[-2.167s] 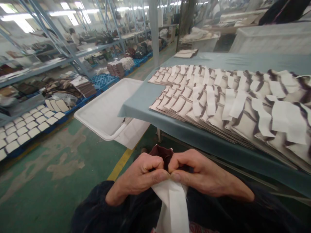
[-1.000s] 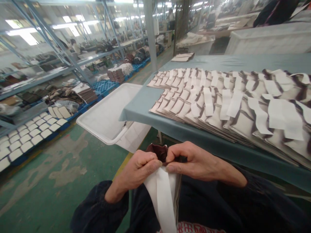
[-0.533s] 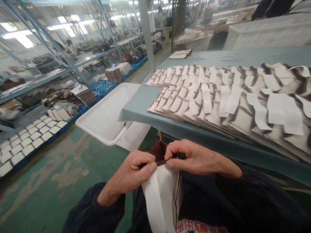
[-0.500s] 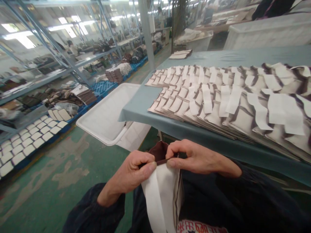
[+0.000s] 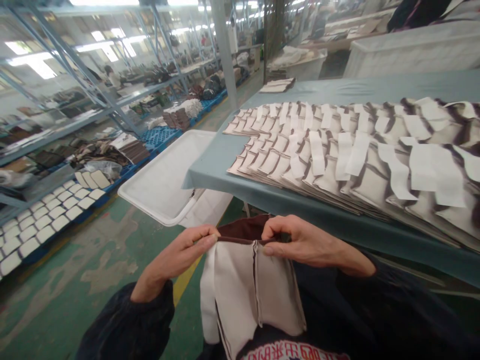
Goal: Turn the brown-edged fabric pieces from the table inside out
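Note:
Between my hands hangs a sewn fabric piece [image 5: 236, 280], off-white outside with dark brown lining and a vertical seam down its front. My left hand [image 5: 187, 252] pinches the left end of its brown top edge. Near the seam, my right hand [image 5: 300, 242] grips the same edge, thumb in front and fingers curled behind. The top is spread apart, so the brown inside shows. A white strip [image 5: 208, 295] hangs down its left side. Its lower part lies against my dark clothing.
A table with a blue-green cover [image 5: 210, 165] bears overlapping rows of similar pieces [image 5: 277, 165], many with white strips. White plastic bins [image 5: 165, 180] stand left of the table. Beyond them are blue pallets [image 5: 161, 137] with stacked goods and metal racks. Another person's dark sleeve [image 5: 420, 12] shows at top right.
My left hand has moved left, away from my right hand, stretching the brown edge wider. The fabric piece has turned, and its front seam now faces me.

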The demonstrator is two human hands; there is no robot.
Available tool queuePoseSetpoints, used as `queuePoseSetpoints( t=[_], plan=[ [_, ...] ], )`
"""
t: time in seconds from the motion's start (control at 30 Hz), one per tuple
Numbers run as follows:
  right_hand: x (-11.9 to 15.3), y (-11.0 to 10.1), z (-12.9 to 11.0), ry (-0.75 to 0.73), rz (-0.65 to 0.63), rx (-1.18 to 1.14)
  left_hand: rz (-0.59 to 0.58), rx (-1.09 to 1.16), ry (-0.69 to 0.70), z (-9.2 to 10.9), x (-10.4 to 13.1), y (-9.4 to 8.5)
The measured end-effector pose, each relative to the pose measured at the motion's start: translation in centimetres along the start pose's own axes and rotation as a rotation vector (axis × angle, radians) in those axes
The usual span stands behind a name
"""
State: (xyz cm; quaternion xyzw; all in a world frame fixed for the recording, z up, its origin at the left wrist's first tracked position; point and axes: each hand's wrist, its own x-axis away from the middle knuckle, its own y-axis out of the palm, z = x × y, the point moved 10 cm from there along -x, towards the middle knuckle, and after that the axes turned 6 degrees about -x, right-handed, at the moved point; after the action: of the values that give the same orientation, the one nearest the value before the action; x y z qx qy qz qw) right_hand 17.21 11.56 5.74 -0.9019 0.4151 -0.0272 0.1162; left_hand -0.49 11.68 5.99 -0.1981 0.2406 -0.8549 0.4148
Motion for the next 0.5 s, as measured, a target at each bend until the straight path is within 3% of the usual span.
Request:
queuePoseSetpoints(
  t=[0.07, 0.17, 0.3, 0.5],
  plan=[
    [0.0, 0.3, -0.9, 0.006, -0.026, -0.051, -0.014, -0.06, 0.052, 1.2, -0.3, 0.0],
    [0.0, 0.8, -2.0, 0.0, -0.089, -0.123, 0.026, -0.139, 0.173, 4.6, -0.7, 0.1],
    [0.2, 1.0, -2.0, 0.0, -0.119, -0.184, 0.006, -0.153, 0.264, 8.1, -1.3, 1.7],
    [0.6, 1.5, 0.4, 0.086, -0.11, -0.219, -0.078, -0.031, 0.254, 8.1, -2.6, 4.0]
  ],
)
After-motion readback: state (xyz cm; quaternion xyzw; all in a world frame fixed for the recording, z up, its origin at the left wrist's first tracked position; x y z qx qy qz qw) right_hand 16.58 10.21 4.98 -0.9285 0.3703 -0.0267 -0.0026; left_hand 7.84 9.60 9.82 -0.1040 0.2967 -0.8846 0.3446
